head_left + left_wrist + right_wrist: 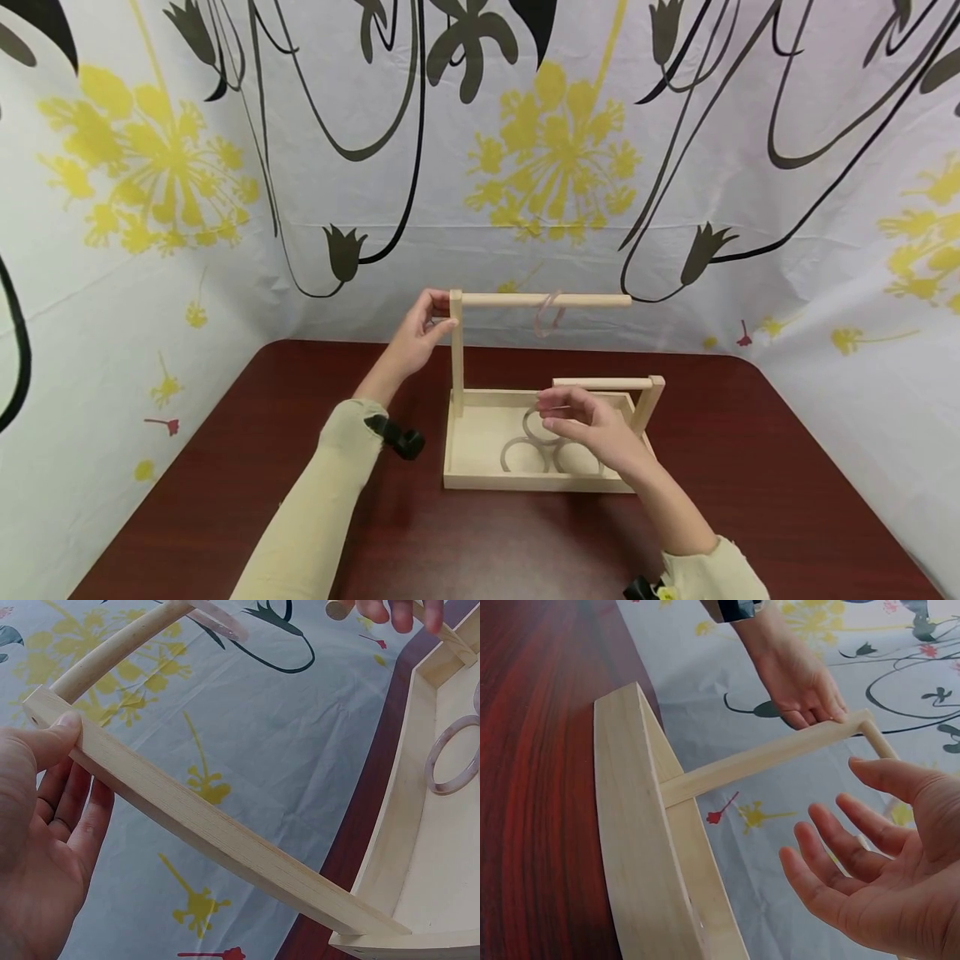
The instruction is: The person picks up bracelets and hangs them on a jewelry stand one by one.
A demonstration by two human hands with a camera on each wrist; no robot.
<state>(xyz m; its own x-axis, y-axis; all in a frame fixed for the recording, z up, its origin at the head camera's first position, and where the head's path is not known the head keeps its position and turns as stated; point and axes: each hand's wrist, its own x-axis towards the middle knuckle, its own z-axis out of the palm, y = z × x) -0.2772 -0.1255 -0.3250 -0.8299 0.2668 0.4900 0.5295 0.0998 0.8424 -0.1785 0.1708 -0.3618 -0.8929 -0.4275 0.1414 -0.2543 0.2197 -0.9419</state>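
Observation:
A wooden stand has a shallow tray (540,481), a tall post (457,358) with a long upper rod (498,300), and a short post with a lower rod (600,383). My left hand (416,337) pinches the top of the tall post, thumb on one face and fingers behind, as the left wrist view shows. Over the tray's right part hovers my right hand (603,429), fingers loosely bent and empty in the right wrist view (885,877). One pinkish bangle (537,323) hangs on the upper rod. Inside the tray lie three bangles (504,457), partly overlapped by the right hand.
The stand rests on a dark red-brown table (510,542). Behind and beside the table hangs white cloth (450,208) printed with yellow flowers and dark stems. Black wrist cameras (401,439) sit on both sleeves.

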